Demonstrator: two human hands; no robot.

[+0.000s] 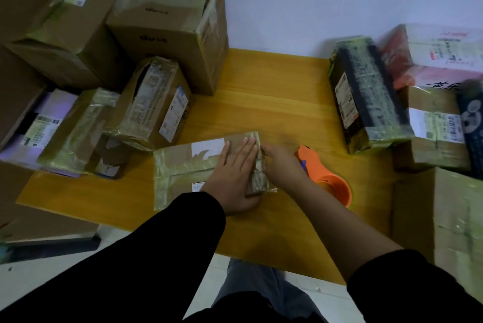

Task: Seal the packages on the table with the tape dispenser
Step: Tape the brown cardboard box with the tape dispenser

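Observation:
A flat brown cardboard package (pixel 183 166) with a white label and clear tape lies in the middle of the wooden table (pixel 274 103). My left hand (pixel 232 176) presses flat on its top near the right end, fingers together and pointing away from me. My right hand (pixel 281 163) touches the package's taped right end, fingers curled against it. The orange tape dispenser (pixel 329 179) rests on the table just right of my right hand, partly hidden behind the wrist.
Taped cardboard boxes (pixel 167 30) are piled at the back left, with smaller parcels (pixel 154 105) in front of them. A dark wrapped parcel (pixel 366 98) and more boxes (pixel 433 124) crowd the right side. A white wall lies beyond the table.

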